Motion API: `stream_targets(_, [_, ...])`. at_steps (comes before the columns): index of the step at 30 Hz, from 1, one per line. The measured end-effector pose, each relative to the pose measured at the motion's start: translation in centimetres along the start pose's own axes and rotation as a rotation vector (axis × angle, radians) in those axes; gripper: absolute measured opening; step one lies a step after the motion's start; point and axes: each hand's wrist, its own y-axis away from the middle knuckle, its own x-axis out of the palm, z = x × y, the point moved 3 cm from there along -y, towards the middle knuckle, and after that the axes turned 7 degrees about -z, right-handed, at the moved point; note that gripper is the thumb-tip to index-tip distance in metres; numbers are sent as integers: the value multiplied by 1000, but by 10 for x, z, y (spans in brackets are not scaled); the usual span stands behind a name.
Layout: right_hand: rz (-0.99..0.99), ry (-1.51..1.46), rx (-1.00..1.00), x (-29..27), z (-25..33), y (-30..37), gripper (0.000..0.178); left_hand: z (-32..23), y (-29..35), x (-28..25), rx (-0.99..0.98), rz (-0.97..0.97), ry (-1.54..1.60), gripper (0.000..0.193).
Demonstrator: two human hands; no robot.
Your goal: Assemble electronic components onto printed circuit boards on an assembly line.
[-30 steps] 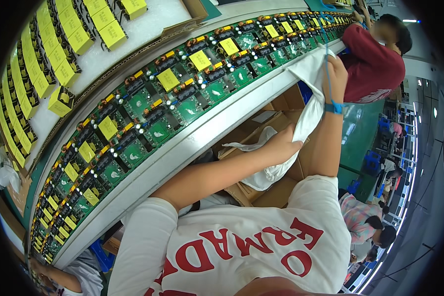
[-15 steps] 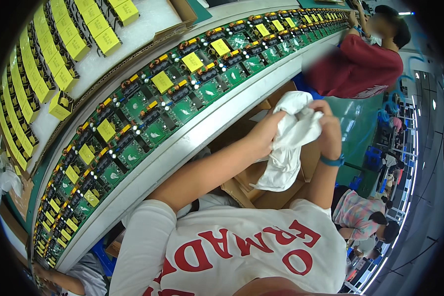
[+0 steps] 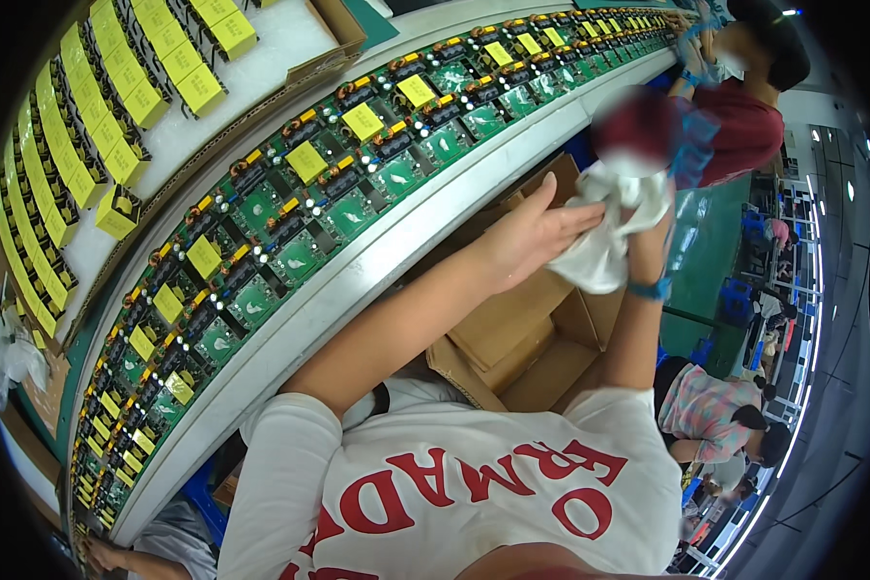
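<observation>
White cloth (image 3: 599, 253) is pinched loosely between her left hand (image 3: 530, 235) and right hand (image 3: 648, 230); it could drop into the cardboard box (image 3: 522, 338).

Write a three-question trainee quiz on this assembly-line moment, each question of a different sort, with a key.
1. True or false: the left hand rests flat on the long row of green circuit boards.
2. The crumpled white cloth is held by: A) the left hand alone; B) both hands; C) nobody.
3. Fill in: under the hands stands an open brown ____ box.

Key: 1 false, it is on the cloth. 2 B, the right hand grips it too. 3 cardboard.
</observation>
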Motion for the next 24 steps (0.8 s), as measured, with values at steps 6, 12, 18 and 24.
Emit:
stream_targets(6, [15,570,-337,27,5,-83,39,12,15,-5,-242,-148,-231,87])
stream_targets(12, [197,805,-516,39,14,-110,44,22,22,-15,-303,-159,-277,85])
stream_targets(18, [333,765,-544,45,18,-116,37,23,27,-17,-316,-177,-291,79])
stream_targets(24, [454,415,-53,14,-19,-131,34,22,31,-21,-332,-232,-331,73])
